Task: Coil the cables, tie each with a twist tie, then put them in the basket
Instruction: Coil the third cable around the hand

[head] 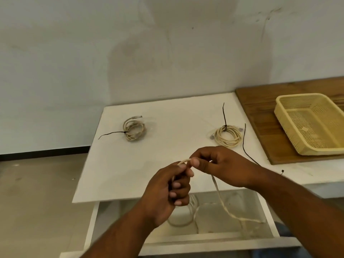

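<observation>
Over the table's front edge, my left hand [167, 190] grips a cream cable [220, 200] in curled fingers. My right hand [221, 164] pinches the same cable just beside it. The loose length drops from my hands and trails down in front of the table. Two coiled cream cables lie on the white table [167, 146], each bound by a black tie: one at the left [134, 131], one at the right [227, 135]. A loose black twist tie [244, 144] lies right of that coil. The yellow basket [297, 151] stands at the far right, holding no cables.
The basket rests on a brown wooden board [260, 112] at the table's right side. A white wall stands behind. Below the table edge a white shelf [214, 237] shows, with more of the hanging cable looped over it. Bare floor lies to the left.
</observation>
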